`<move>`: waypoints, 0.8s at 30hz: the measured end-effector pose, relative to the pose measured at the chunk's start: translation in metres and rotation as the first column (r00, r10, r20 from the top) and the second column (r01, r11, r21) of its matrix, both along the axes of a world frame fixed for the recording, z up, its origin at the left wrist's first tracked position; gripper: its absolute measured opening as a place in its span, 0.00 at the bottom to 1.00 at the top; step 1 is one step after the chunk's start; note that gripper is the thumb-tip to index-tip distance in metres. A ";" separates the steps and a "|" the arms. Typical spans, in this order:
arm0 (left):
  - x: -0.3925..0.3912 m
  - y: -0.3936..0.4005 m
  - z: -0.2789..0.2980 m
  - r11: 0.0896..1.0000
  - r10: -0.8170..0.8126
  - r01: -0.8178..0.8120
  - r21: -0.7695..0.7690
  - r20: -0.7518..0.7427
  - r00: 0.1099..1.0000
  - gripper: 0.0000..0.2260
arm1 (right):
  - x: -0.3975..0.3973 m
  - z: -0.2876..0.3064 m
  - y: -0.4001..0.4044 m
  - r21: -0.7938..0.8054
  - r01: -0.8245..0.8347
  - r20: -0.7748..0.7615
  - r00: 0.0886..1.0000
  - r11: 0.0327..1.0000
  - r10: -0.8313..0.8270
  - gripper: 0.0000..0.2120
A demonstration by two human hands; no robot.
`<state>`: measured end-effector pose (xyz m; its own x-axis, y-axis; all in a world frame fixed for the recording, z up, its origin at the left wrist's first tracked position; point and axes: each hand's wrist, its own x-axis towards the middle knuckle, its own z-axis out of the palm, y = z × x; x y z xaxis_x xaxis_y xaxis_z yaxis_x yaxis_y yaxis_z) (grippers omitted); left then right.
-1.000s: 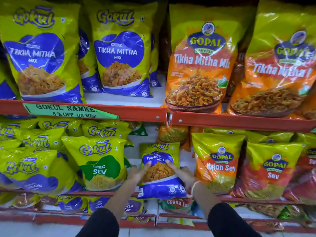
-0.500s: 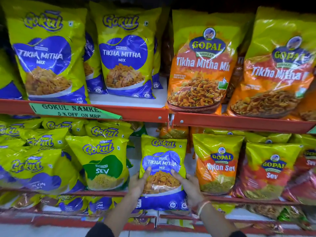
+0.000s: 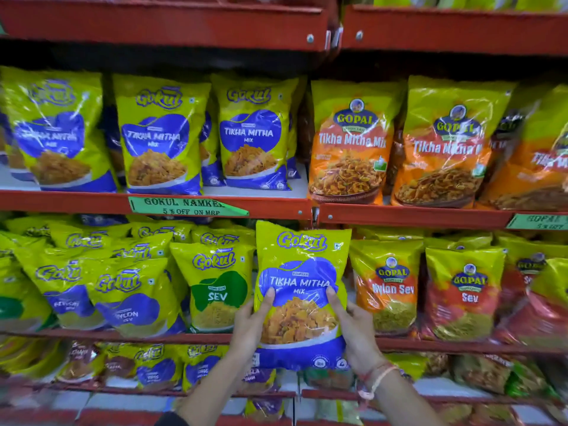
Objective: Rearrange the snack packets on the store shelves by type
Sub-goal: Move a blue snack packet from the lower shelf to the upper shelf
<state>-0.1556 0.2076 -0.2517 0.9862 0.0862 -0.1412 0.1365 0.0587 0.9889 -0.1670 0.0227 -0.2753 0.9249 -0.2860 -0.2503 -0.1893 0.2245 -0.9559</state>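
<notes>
A yellow and blue Gokul Tikha Mitha Mix packet is upright in front of the middle shelf, its top edge near the red rail above. My left hand grips its left side, thumb on the front. My right hand grips its right side the same way. To its left stands a Gokul Sev packet with a green patch. To its right stands an orange Gopal Nylon Sev packet. Matching Gokul Tikha Mitha Mix packets line the shelf above on the left.
Orange Gopal Tikha Mitha Mix packets fill the upper shelf's right half. A red Gopal Sev packet stands right of the Nylon Sev. A green offer label hangs on the red shelf rail. Small packets crowd the bottom shelf.
Both hands have lifted the Tikha Mitha Mix packet up out of the middle shelf, toward the rail above. The view has tilted upward, showing one more shelf rail at the top.
</notes>
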 end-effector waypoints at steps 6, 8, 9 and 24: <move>0.010 0.021 0.060 0.997 0.045 -0.037 -0.063 0.140 0.989 0.23 | 0.008 0.087 0.025 0.026 -0.064 0.240 0.969 0.998 0.055 0.18; 0.018 0.027 0.087 0.995 0.048 -0.027 -0.092 0.230 0.972 0.07 | 0.019 0.116 0.030 0.013 -0.080 0.338 0.938 0.997 0.070 0.21; 0.022 0.030 0.099 0.995 0.028 -0.001 -0.095 0.284 0.958 0.07 | 0.025 0.127 0.033 0.017 -0.082 0.369 0.927 0.996 0.070 0.21; 0.188 0.081 0.185 0.999 -0.030 0.033 0.002 0.468 0.883 0.41 | 0.190 0.219 0.068 0.021 -0.116 0.592 0.802 0.993 0.082 0.25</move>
<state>0.0325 0.2883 -0.0665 0.9400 0.0550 0.3368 -0.3400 0.0680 0.9379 0.0233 0.0909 -0.0559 0.9215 -0.1873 0.3403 0.3827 0.2891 -0.8774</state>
